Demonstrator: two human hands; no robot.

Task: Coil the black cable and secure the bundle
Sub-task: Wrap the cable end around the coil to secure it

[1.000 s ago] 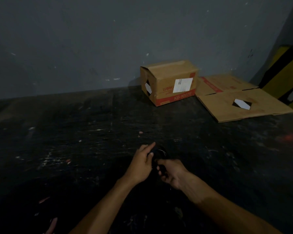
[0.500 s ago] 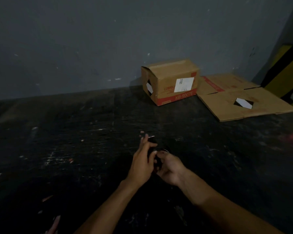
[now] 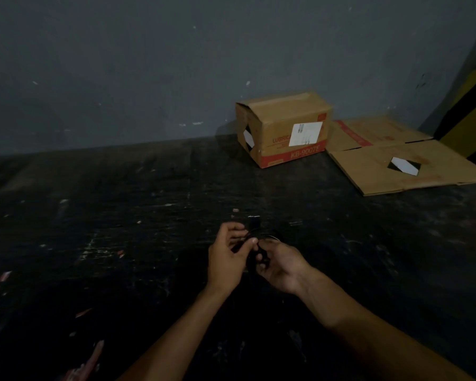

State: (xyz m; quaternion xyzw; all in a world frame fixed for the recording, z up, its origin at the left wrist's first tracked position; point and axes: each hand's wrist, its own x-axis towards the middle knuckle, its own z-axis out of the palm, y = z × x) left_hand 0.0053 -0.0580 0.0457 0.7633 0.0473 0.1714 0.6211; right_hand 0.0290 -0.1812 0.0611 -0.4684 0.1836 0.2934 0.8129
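two bare forearms reach in from the bottom edge and meet over the middle of a dark, scuffed bench [image 3: 99, 243] flecked with pale paint marks. the left hand [image 3: 226, 257] and the right hand [image 3: 282, 266] sit just beside each other, palms turned inward, with the black cable [image 3: 254, 255] bunched between them. the left fingers [image 3: 252, 241] are curled, thumb tip pressed onto the bundle, so they are closed on the cable; the right fingers [image 3: 261, 266] wrap around its lower part and grip it too. a thin loop of the cable arcs out just above the right hand, and a small dark end piece with a pale top edge sticks up above the left fingers. in the dim light the number of turns cannot be told. farther back, a closed cardboard box [image 3: 283, 127] with red print and a white label stands against the grey wall [image 3: 121, 64], and flattened cardboard [image 3: 396, 163] lies on the bench just to its right.
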